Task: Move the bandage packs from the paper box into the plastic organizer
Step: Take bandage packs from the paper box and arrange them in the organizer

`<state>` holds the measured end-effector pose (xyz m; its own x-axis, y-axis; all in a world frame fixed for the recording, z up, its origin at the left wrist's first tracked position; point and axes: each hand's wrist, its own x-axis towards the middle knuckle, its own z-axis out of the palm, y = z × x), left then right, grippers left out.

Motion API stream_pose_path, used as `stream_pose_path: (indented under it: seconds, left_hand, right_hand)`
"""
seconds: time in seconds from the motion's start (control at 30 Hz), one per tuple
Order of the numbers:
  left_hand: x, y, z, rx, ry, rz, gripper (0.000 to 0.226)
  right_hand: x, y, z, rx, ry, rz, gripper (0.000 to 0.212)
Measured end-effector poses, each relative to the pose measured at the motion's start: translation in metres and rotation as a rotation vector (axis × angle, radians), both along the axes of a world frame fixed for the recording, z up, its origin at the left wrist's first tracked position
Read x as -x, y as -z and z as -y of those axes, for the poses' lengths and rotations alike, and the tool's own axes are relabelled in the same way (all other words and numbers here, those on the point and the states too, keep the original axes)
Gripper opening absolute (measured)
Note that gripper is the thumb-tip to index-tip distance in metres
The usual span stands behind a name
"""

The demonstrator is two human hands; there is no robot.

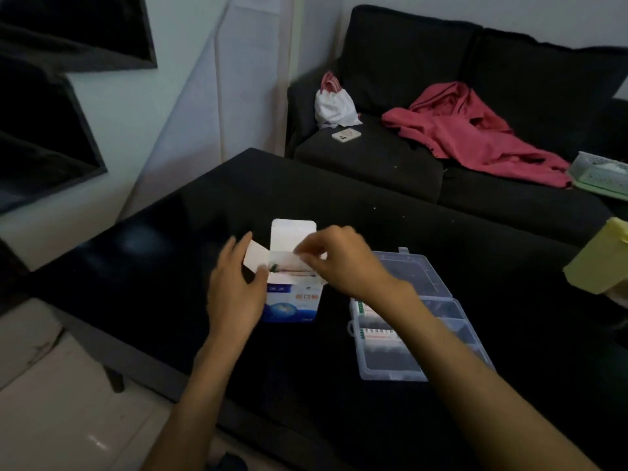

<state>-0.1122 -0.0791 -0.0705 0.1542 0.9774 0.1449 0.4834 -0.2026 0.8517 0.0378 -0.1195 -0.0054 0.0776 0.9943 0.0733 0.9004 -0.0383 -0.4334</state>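
A blue-and-white paper box [293, 305] stands on the black table [339, 205] with its top flaps open. My left hand [234, 287] grips the box's left side, thumb near the opening. My right hand [339, 260] reaches over the open top and pinches the white bandage packs [294, 266] inside it. To the right lies the clear plastic organizer [438, 321], lid open toward the back. Bandage packs [368, 321] lie in its left compartments, partly hidden by my right forearm.
Behind the table stands a dark sofa [509, 62] with a pink garment [475, 134], a white bag [334, 103], a phone [346, 135] and a pale basket [601, 171]. A yellow object [601, 263] sits at the table's right edge. Tiled floor [68, 402] lies to the left.
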Motion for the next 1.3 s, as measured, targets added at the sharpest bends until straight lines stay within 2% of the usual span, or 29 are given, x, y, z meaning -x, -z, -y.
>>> stream_pose_path:
  seconds: [0.03, 0.1, 0.17, 0.3, 0.5, 0.67, 0.8, 0.87, 0.97, 1.03, 1.1, 1.13, 1.17, 1.23, 1.3]
  left_hand:
    - [0.000, 0.002, -0.004, 0.185, 0.051, 0.160, 0.055]
    - [0.001, 0.002, -0.009, 0.543, 0.118, 0.466, 0.044]
    - [0.000, 0.000, -0.009, 0.690, 0.156, 0.527, 0.034]
    - [-0.003, -0.004, -0.007, 0.678, 0.174, 0.473, 0.028]
    - [-0.010, -0.012, 0.000, 0.634, 0.117, 0.526, 0.021]
    - [-0.016, -0.013, 0.001, 0.682, -0.024, 0.706, 0.023]
    - [-0.023, -0.011, 0.005, 0.664, -0.116, 0.772, 0.014]
    - [-0.025, -0.013, 0.006, 0.655, -0.148, 0.813, 0.014]
    - [-0.028, -0.009, 0.002, 0.590, -0.145, 0.787, 0.017]
    - [-0.031, -0.005, -0.001, 0.461, -0.135, 0.638, 0.017]
    - [-0.029, -0.003, -0.002, 0.128, -0.216, 0.301, 0.036]
    - [-0.027, -0.007, 0.001, -0.089, -0.264, 0.203, 0.033]
    - [-0.026, -0.013, 0.008, -0.237, -0.257, 0.199, 0.024]
    - [-0.029, -0.022, 0.023, -0.266, -0.104, 0.251, 0.031]
    - [-0.036, -0.022, 0.039, -0.118, 0.088, 0.198, 0.047]
  right_hand:
    - [-0.003, 0.006, -0.011, 0.115, 0.003, 0.056, 0.022]
    - [-0.008, 0.016, -0.027, 0.328, -0.011, 0.147, 0.023]
    - [-0.012, 0.019, -0.035, 0.462, -0.044, 0.214, 0.029]
    - [-0.009, 0.016, -0.041, 0.614, -0.057, 0.240, 0.039]
    - [-0.004, 0.018, -0.033, 0.421, -0.012, 0.222, 0.033]
    - [-0.010, 0.023, -0.025, 0.428, -0.043, 0.097, 0.019]
    - [-0.015, 0.029, -0.020, 0.276, -0.015, 0.103, 0.021]
    - [-0.016, 0.030, -0.017, 0.195, -0.005, 0.045, 0.019]
    - [-0.020, 0.029, -0.011, -0.089, 0.054, -0.029, 0.019]
    - [-0.024, 0.027, -0.003, -0.259, 0.092, -0.131, 0.021]
    - [-0.029, 0.026, 0.011, -0.319, 0.082, -0.239, 0.023]
    - [-0.033, 0.026, 0.020, -0.310, 0.067, -0.285, 0.023]
    - [-0.036, 0.027, 0.031, -0.290, 0.055, -0.321, 0.024]
    - [-0.044, 0.033, 0.054, -0.257, 0.063, -0.377, 0.027]
    - [-0.050, 0.043, 0.075, -0.262, 0.106, -0.425, 0.025]
